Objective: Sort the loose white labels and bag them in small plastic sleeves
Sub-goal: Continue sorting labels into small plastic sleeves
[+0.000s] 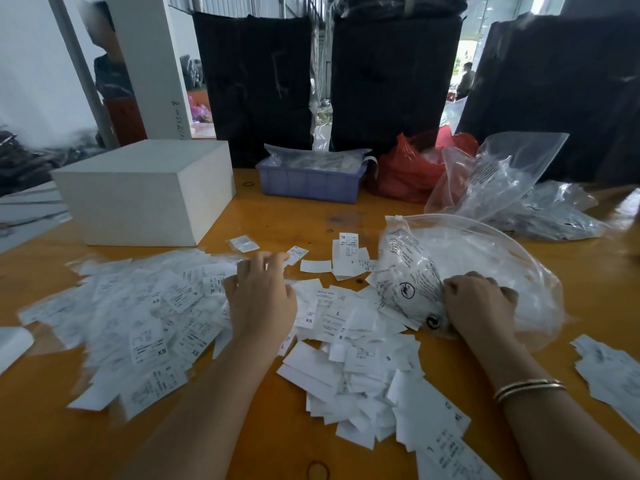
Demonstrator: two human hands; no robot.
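Loose white labels (346, 344) printed with sizes such as XS, S, L and XL cover the middle of the orange table (277, 216). A wide blurred spread of labels (138, 323) lies to the left. My left hand (259, 299) hovers over that pile, fingers bent downward onto the labels. My right hand (479, 304) grips the bunched edge of a large clear plastic bag (485, 258) with printed warnings, lying at the right. A small stack of XL labels (348, 254) sits beyond the pile. One small filled sleeve (244, 244) lies near the white box.
A white box (149, 192) stands at the back left. A blue tray (311, 180) holding plastic packets, a red bag (408, 171) and more clear bags (502, 181) line the back. More labels (609, 372) lie at the right edge. Dark bundles stand behind the table.
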